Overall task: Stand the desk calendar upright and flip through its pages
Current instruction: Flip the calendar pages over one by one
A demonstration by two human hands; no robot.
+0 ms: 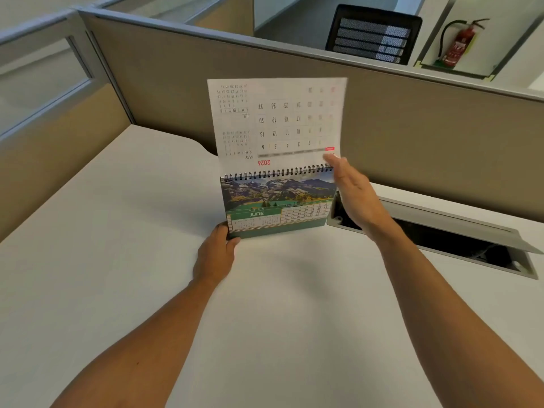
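The desk calendar [276, 201] stands upright on the white desk, showing a June page with a mountain photo under a black spiral binding. One white page [276, 119] stands straight up above the spiral, its printed numbers upside down. My left hand [216, 254] grips the calendar's lower left corner, thumb on the front. My right hand [353, 192] is at the calendar's right end, fingers extended and touching the lower right corner of the raised page near the spiral.
A grey partition wall [412, 128] runs right behind the calendar. An open cable tray with a raised lid [459, 231] sits in the desk to the right. A black mesh chair [374, 33] and a red fire extinguisher [459, 42] lie beyond the partition.
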